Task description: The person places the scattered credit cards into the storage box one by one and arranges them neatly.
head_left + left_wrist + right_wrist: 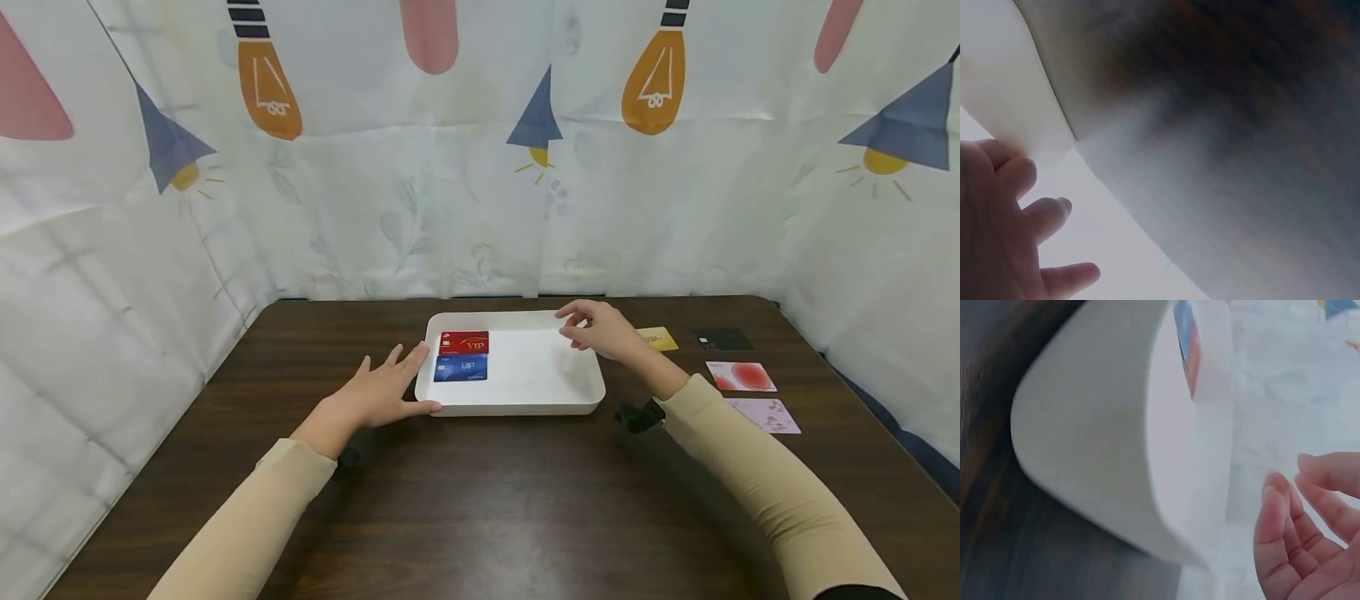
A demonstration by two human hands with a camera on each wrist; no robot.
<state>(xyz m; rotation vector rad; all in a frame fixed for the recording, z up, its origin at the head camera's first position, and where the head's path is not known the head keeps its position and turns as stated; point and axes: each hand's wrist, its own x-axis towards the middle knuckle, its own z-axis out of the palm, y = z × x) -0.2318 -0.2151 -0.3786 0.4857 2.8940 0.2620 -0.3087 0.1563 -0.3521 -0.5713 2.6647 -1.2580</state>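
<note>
A white tray (536, 379) lies on the dark wooden table. In its left part a red VIP card (463, 342) sits just behind a blue VIP card (461, 367). My left hand (382, 392) rests at the tray's left edge, fingers spread and thumb along the front corner. In the left wrist view those fingers (1047, 215) appear beside the tray wall (1029, 87). Over the tray's back right corner is my right hand (600, 327), with fingers loosely bent and nothing between them. The right wrist view shows a gap between thumb and forefinger (1272, 512).
Right of the tray lie a gold card (657, 338), partly behind the right wrist, a black card (722, 339), a white card with a red circle (741, 376) and a lilac card (768, 415). A patterned curtain (480, 208) hangs behind the table (480, 517).
</note>
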